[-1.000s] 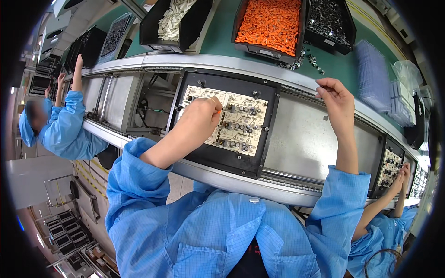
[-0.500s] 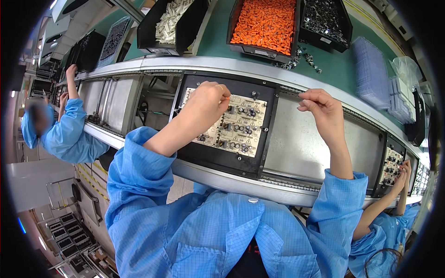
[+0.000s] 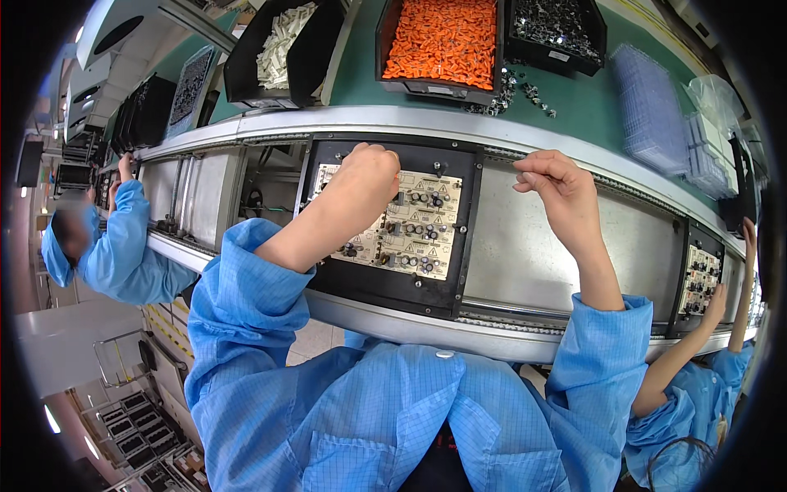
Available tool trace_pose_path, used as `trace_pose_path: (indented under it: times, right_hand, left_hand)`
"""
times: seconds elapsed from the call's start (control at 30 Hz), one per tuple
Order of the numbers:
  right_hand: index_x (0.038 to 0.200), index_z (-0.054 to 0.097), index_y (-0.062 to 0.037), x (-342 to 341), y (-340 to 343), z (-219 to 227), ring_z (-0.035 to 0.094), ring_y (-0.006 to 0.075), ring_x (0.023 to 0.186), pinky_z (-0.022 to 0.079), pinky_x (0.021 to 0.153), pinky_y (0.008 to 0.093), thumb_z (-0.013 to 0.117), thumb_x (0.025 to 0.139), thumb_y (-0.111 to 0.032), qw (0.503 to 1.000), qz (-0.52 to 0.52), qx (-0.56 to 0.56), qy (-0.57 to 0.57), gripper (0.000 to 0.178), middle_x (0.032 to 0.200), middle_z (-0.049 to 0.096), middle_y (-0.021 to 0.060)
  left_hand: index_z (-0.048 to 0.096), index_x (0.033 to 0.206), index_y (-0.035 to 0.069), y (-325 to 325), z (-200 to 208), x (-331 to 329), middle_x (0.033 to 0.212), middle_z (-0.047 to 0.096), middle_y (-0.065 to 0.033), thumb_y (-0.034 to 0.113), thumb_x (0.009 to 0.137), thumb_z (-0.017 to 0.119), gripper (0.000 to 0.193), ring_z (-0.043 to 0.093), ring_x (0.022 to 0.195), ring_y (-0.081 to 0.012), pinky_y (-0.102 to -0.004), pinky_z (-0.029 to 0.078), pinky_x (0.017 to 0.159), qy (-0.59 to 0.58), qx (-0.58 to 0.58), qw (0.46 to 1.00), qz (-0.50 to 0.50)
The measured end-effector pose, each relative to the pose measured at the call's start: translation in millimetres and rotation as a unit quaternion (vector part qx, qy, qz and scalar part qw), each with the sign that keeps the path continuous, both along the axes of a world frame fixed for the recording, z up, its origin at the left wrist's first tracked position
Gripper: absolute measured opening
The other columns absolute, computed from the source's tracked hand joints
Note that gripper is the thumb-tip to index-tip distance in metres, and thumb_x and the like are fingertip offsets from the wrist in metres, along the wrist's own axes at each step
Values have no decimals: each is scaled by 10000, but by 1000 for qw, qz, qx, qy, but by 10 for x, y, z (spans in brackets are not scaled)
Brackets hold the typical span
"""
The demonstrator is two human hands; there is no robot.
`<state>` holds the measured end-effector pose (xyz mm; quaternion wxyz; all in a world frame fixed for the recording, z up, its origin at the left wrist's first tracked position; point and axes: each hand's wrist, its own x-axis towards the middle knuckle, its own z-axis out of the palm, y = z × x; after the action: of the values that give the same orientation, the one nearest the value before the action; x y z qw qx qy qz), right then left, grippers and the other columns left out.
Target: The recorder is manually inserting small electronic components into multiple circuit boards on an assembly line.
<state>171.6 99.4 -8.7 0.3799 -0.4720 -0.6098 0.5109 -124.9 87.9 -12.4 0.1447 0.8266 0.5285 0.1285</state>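
Note:
My left hand [image 3: 366, 182] is closed over the upper left part of a cream circuit board panel [image 3: 447, 239], its fingertips turned down and hidden behind the hand. The panel carries several small black cylindrical parts and lies in a black carrier frame [image 3: 385, 293] on the conveyor line. Off to the right, my right hand [image 3: 564, 197] hovers above the bare metal bed of the line, apart from the panel. Its thumb and fingers are pinched together; whatever they hold is too small to name.
Beyond the metal rail [image 3: 410, 117] stand bins of white parts [image 3: 283, 49], orange parts [image 3: 443, 41] and dark shiny parts [image 3: 553, 29]. Some shiny pieces [image 3: 525, 94] lie loose. Clear plastic trays [image 3: 652, 107] are stacked at right. Co-workers [image 3: 123, 238] [image 3: 689, 402] sit at both sides.
The view has shifted slightly. Orange showed at my left fingertips before and is now out of sight. My right hand keeps its pinch. The right co-worker's one hand has reached farther away from the board.

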Motion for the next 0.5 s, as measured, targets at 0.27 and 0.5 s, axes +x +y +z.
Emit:
trace_pose_path:
  times: [0.27, 0.5]
  right_hand:
    - [1017, 678, 59, -64, -103, -21, 645, 175, 878, 563, 798, 290, 579, 885, 83, 998, 53, 29, 13, 167, 1033, 614, 107]
    - [1047, 637, -9, -490, -439, 37, 666, 264, 855, 550, 764, 336, 645, 801, 86, 938, 132, 249, -201, 264, 958, 653, 144]
  left_hand:
    - [660, 873, -41, 140, 10, 19, 759, 666, -191, 36, 766, 659, 131, 664, 772, -355, -420, 524, 717, 23, -96, 995, 16]
    - [651, 922, -19, 460, 210, 33, 703, 653, -158, 126, 829, 646, 172, 647, 660, -328, -379, 519, 660, -46, -80, 996, 7]
